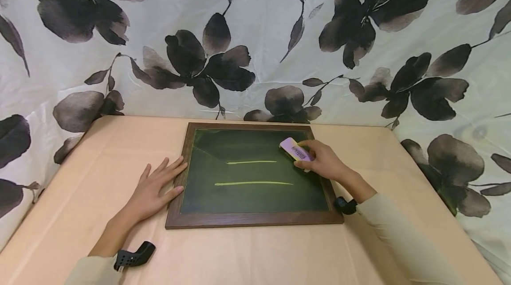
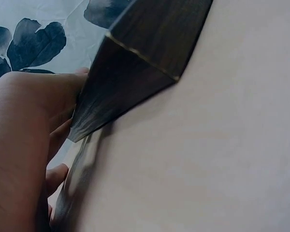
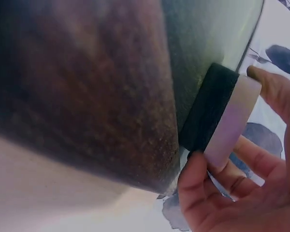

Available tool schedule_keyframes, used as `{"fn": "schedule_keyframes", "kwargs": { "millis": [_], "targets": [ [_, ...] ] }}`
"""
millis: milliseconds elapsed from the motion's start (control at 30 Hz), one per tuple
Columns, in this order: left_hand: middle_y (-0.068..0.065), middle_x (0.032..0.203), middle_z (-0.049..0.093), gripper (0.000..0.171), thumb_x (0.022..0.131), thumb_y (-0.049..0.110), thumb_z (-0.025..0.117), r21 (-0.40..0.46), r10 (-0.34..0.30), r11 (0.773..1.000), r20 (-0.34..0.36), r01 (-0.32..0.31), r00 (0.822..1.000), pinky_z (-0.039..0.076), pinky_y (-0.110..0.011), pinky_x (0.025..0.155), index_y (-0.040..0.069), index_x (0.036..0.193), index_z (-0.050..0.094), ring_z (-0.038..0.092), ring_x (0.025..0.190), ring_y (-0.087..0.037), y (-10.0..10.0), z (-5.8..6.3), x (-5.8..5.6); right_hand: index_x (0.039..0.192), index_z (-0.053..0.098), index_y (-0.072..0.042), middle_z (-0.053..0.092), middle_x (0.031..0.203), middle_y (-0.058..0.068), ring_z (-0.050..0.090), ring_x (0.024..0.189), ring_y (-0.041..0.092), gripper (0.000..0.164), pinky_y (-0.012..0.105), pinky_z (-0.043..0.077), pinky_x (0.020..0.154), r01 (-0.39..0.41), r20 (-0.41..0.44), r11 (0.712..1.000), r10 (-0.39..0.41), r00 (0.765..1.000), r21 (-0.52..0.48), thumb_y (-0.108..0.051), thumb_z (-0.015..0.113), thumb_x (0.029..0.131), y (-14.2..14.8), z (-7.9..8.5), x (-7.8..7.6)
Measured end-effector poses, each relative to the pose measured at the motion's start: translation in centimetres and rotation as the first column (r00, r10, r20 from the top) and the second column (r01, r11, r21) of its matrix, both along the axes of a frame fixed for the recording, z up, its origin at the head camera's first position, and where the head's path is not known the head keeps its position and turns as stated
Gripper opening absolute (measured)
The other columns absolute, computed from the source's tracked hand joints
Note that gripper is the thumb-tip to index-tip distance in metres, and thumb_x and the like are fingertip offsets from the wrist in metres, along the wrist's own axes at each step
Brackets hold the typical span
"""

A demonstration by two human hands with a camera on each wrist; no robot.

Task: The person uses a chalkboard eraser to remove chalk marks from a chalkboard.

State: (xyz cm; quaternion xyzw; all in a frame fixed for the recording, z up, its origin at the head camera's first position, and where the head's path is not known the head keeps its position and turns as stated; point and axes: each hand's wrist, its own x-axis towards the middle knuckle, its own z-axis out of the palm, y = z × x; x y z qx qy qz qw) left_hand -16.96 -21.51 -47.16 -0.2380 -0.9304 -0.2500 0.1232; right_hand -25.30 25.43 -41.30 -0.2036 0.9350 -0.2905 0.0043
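A chalkboard (image 1: 247, 201) with a brown wooden frame (image 1: 255, 220) lies on the table. Two yellow-green chalk lines run across it, an upper line (image 1: 251, 162) and a longer lower line (image 1: 253, 183). My left hand (image 1: 153, 189) rests at the frame's left side, fingers spread and fingertips touching the edge. Near the board's upper right, my right hand (image 1: 327, 161) grips a chalkboard eraser (image 1: 294, 148) with a purple-and-yellow body. The right wrist view shows the eraser's dark felt (image 3: 210, 106) against the board, thumb and fingers on opposite sides of its pale body.
A peach-coloured cloth (image 1: 239, 258) covers the table. Behind the table and down its sides hangs a white curtain (image 1: 275, 45) with dark flowers. Each wrist wears a black band, the left one (image 1: 133, 256) near the front.
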Motion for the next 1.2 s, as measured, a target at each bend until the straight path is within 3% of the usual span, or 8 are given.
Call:
{"fn": "schedule_keyframes", "kwargs": {
  "millis": [100, 367, 667, 1000, 1200],
  "targets": [
    [-0.007, 0.153, 0.033, 0.06, 0.092, 0.038, 0.061, 0.003, 0.002, 1.0, 0.007, -0.002, 1.0, 0.002, -0.068, 0.105, 0.019, 0.146, 0.043, 0.023, 0.139, -0.042, 0.1, 0.1, 0.0, 0.129, 0.054, 0.002, 0.057, 0.099, 0.015, 0.058, 0.071, 0.02, 0.064, 0.031, 0.048, 0.054, 0.014, 0.014, 1.0, -0.014, 1.0, -0.023, -0.026, 0.08, 0.079, -0.2, 0.2, 0.0],
    [-0.007, 0.153, 0.033, 0.06, 0.092, 0.037, 0.061, 0.002, 0.004, 1.0, 0.004, -0.004, 1.0, 0.003, -0.068, 0.105, 0.018, 0.146, 0.043, 0.023, 0.139, -0.043, 0.0, 0.3, 0.1, 0.13, 0.054, 0.001, 0.058, 0.078, 0.012, 0.064, 0.056, 0.018, 0.064, 0.034, 0.05, 0.053, 0.043, 0.099, 0.992, -0.031, 0.995, -0.117, -0.024, 0.081, 0.078, -1.1, 0.4, -0.2],
    [-0.008, 0.152, 0.034, 0.06, 0.091, 0.037, 0.062, 0.007, -0.001, 1.0, -0.003, 0.001, 1.0, 0.003, -0.068, 0.105, 0.018, 0.146, 0.044, 0.024, 0.138, -0.043, 0.1, 0.2, 0.0, 0.129, 0.055, 0.002, 0.059, 0.078, 0.011, 0.063, 0.056, 0.016, 0.065, 0.032, 0.049, 0.053, 0.034, 0.101, 0.992, -0.022, 0.995, -0.118, -0.024, 0.081, 0.077, -3.4, 0.6, -0.1],
    [-0.008, 0.153, 0.033, 0.06, 0.092, 0.037, 0.061, 0.007, 0.002, 1.0, -0.003, -0.002, 1.0, 0.004, -0.068, 0.104, 0.019, 0.146, 0.044, 0.024, 0.138, -0.043, 0.1, 0.4, -0.1, 0.128, 0.056, 0.0, 0.057, 0.092, 0.011, 0.062, 0.056, 0.014, 0.061, 0.031, 0.05, 0.053, -0.016, 0.101, 0.991, 0.03, 0.994, -0.133, -0.024, 0.081, 0.077, -9.9, 0.4, -0.7],
    [-0.008, 0.152, 0.034, 0.06, 0.092, 0.037, 0.061, 0.006, 0.002, 1.0, -0.003, -0.002, 1.0, 0.003, -0.068, 0.105, 0.018, 0.146, 0.044, 0.024, 0.138, -0.043, 0.1, 0.4, 0.0, 0.124, 0.061, -0.002, 0.057, 0.098, 0.007, 0.057, 0.072, 0.015, 0.06, 0.028, 0.046, 0.06, -0.046, 0.03, 0.997, 0.048, 0.998, -0.068, -0.028, 0.083, 0.075, -14.6, 0.3, -0.5]
  ]
}}
